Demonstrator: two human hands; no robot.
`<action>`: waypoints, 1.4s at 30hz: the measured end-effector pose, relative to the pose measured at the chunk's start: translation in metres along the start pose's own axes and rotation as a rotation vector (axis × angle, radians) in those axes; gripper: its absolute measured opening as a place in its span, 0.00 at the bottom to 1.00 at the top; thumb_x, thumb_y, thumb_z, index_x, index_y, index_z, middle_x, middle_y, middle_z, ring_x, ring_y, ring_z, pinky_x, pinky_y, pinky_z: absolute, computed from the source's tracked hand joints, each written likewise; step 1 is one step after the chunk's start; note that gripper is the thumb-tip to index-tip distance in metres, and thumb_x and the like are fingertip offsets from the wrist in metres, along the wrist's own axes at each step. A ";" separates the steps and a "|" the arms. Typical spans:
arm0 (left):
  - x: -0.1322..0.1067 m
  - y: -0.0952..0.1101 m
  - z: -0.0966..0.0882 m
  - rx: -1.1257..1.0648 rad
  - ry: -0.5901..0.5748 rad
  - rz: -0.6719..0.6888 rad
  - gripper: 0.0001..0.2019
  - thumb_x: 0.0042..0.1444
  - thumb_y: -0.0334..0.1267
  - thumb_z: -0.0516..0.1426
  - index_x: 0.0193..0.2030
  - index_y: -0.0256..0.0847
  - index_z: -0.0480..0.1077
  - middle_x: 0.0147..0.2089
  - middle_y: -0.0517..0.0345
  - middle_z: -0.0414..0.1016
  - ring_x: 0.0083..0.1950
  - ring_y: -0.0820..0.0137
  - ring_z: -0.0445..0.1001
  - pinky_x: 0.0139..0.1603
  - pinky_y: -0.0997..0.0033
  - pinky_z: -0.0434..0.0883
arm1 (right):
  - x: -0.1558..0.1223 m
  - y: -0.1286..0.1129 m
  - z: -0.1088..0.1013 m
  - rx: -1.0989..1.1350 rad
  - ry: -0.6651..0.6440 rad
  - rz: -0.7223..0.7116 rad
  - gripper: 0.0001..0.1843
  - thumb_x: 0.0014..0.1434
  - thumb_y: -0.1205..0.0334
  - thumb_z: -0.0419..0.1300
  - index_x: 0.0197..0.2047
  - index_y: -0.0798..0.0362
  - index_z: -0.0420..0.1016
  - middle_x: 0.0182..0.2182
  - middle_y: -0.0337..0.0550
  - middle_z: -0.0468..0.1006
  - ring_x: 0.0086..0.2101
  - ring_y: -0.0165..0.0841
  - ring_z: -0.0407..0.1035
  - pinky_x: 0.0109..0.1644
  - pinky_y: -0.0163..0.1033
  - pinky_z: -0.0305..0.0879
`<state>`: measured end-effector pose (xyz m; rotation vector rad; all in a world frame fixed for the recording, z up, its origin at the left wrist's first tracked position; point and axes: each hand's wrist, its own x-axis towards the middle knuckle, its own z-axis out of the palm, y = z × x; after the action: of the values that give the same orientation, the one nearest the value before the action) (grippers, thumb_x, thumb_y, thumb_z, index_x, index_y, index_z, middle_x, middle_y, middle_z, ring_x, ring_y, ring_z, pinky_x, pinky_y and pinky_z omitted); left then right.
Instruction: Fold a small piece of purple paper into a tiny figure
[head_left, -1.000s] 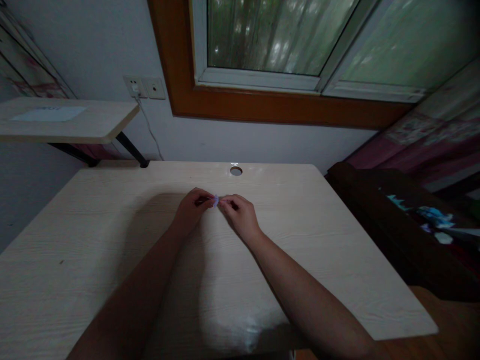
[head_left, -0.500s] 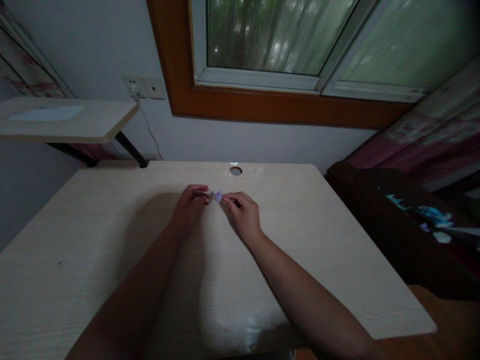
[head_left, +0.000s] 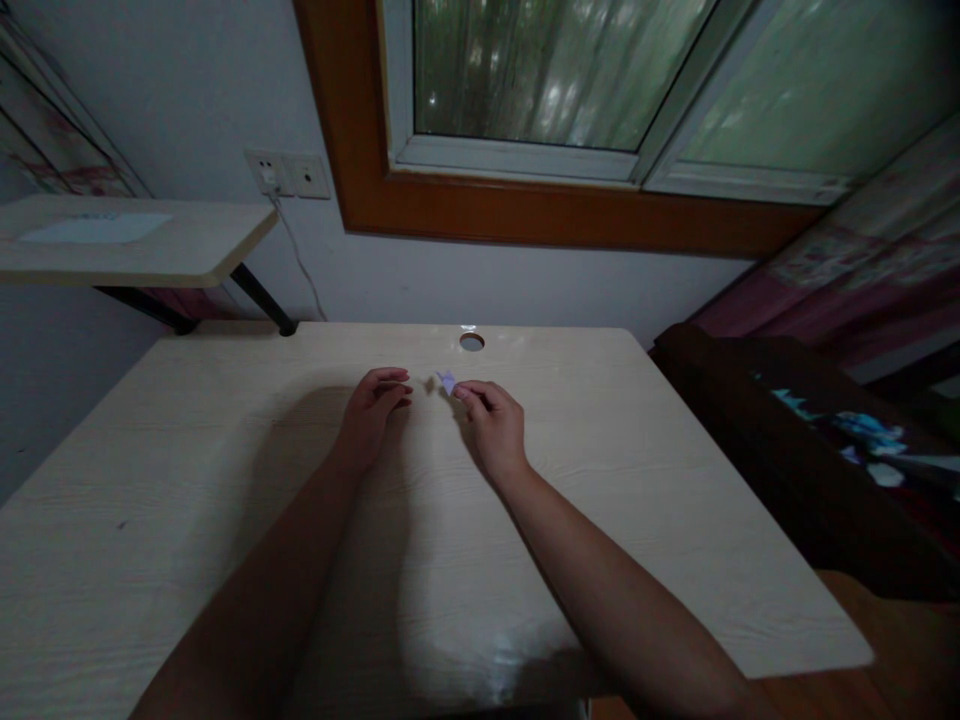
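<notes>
A tiny pale purple folded paper piece (head_left: 447, 381) sits pinched at the fingertips of my right hand (head_left: 486, 425), low over the light wooden table (head_left: 187, 480). My left hand (head_left: 371, 412) rests a short gap to the left of the paper, fingers loosely curled and apart, holding nothing. Both hands lie near the middle of the table, a little in front of the round cable hole (head_left: 472, 342).
A side shelf (head_left: 135, 240) on black legs juts out at the far left, below a wall socket (head_left: 289, 174) with a cord. A wood-framed window (head_left: 570, 120) is ahead. Dark furniture (head_left: 795, 450) with patterned cloth stands along the table's right edge.
Both hands pinched the paper piece together a second ago. My left hand has let go and drawn left; my right hand has carried the piece slightly forward and right.
</notes>
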<state>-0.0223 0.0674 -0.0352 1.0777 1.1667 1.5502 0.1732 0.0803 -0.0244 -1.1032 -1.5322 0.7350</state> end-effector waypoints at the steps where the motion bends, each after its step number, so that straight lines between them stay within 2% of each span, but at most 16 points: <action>1: 0.000 0.000 0.000 0.003 0.005 -0.001 0.12 0.54 0.40 0.62 0.45 0.44 0.73 0.46 0.55 0.76 0.45 0.69 0.76 0.46 0.67 0.74 | 0.000 -0.001 -0.001 -0.017 -0.015 -0.012 0.11 0.64 0.53 0.60 0.41 0.47 0.82 0.34 0.42 0.81 0.30 0.33 0.72 0.39 0.39 0.68; 9: 0.002 -0.003 -0.001 -0.006 0.023 0.002 0.12 0.53 0.40 0.62 0.45 0.43 0.74 0.47 0.54 0.76 0.45 0.69 0.77 0.46 0.67 0.75 | -0.003 -0.009 -0.003 -0.097 -0.096 -0.135 0.10 0.66 0.56 0.59 0.41 0.47 0.82 0.37 0.43 0.83 0.36 0.36 0.76 0.45 0.41 0.70; 17: 0.004 0.000 -0.002 -0.061 0.096 -0.035 0.12 0.51 0.40 0.62 0.43 0.42 0.73 0.44 0.55 0.76 0.42 0.71 0.77 0.44 0.69 0.74 | -0.005 -0.015 -0.003 -0.121 -0.038 -0.154 0.08 0.63 0.55 0.63 0.37 0.46 0.82 0.35 0.43 0.82 0.36 0.36 0.74 0.42 0.42 0.70; 26: 0.004 0.002 -0.002 -0.141 0.117 -0.046 0.10 0.51 0.38 0.62 0.41 0.43 0.73 0.45 0.57 0.74 0.41 0.73 0.75 0.42 0.71 0.73 | -0.003 -0.013 -0.003 -0.137 0.023 -0.159 0.10 0.65 0.56 0.59 0.40 0.47 0.82 0.36 0.44 0.82 0.36 0.37 0.74 0.40 0.41 0.69; 36: 0.005 0.001 -0.003 -0.089 0.112 -0.048 0.09 0.52 0.39 0.61 0.41 0.43 0.72 0.45 0.57 0.75 0.41 0.72 0.75 0.43 0.69 0.73 | -0.001 -0.010 -0.005 -0.077 0.076 -0.071 0.10 0.63 0.56 0.60 0.39 0.49 0.82 0.34 0.43 0.80 0.33 0.35 0.72 0.39 0.40 0.67; 39: 0.005 0.001 -0.003 -0.115 0.112 -0.059 0.09 0.51 0.39 0.62 0.40 0.43 0.73 0.44 0.57 0.75 0.41 0.72 0.75 0.43 0.70 0.72 | 0.002 -0.003 -0.002 0.067 0.047 0.049 0.12 0.61 0.52 0.62 0.38 0.50 0.82 0.33 0.42 0.79 0.28 0.32 0.68 0.34 0.38 0.65; 42: 0.005 0.001 -0.003 -0.172 0.119 -0.072 0.09 0.50 0.37 0.63 0.40 0.43 0.74 0.43 0.58 0.75 0.41 0.73 0.74 0.43 0.71 0.71 | 0.005 0.004 0.001 0.308 0.006 0.200 0.14 0.58 0.50 0.65 0.39 0.51 0.81 0.32 0.39 0.78 0.24 0.28 0.64 0.28 0.35 0.61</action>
<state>-0.0260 0.0714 -0.0345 0.8309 1.1164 1.6437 0.1734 0.0860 -0.0263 -1.0307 -1.2629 1.0648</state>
